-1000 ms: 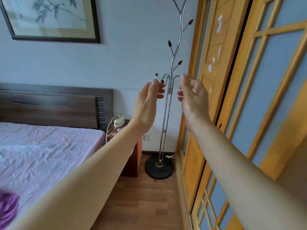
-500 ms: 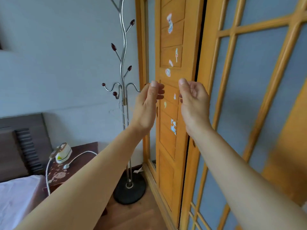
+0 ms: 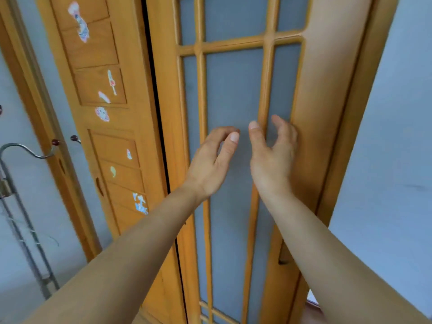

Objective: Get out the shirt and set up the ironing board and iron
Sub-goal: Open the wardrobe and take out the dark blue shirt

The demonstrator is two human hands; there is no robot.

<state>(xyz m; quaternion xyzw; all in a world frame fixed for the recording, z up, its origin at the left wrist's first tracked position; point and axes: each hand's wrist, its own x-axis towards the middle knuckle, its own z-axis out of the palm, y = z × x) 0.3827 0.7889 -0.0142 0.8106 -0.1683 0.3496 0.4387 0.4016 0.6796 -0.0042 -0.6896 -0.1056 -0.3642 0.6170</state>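
Note:
A sliding wardrobe door (image 3: 322, 127) with an orange wooden frame and grey frosted panels fills the middle of the head view. My left hand (image 3: 214, 162) and my right hand (image 3: 272, 157) are raised side by side in front of its panels, fingers curled and apart, holding nothing. My right hand's fingers are close to the door's right stile; I cannot tell if they touch it. A recessed pull slot (image 3: 282, 253) sits lower on that stile. No shirt, ironing board or iron is in sight.
A second wooden door (image 3: 109, 146) with stickers stands to the left, a dark gap between the two. A metal coat stand (image 3: 21, 206) is at the far left. Pale wall (image 3: 392, 148) lies to the right of the wardrobe.
The view has swung right, from the bed and coat stand to the wardrobe doors. Both hands stayed raised and empty, and now hang before the paneled door.

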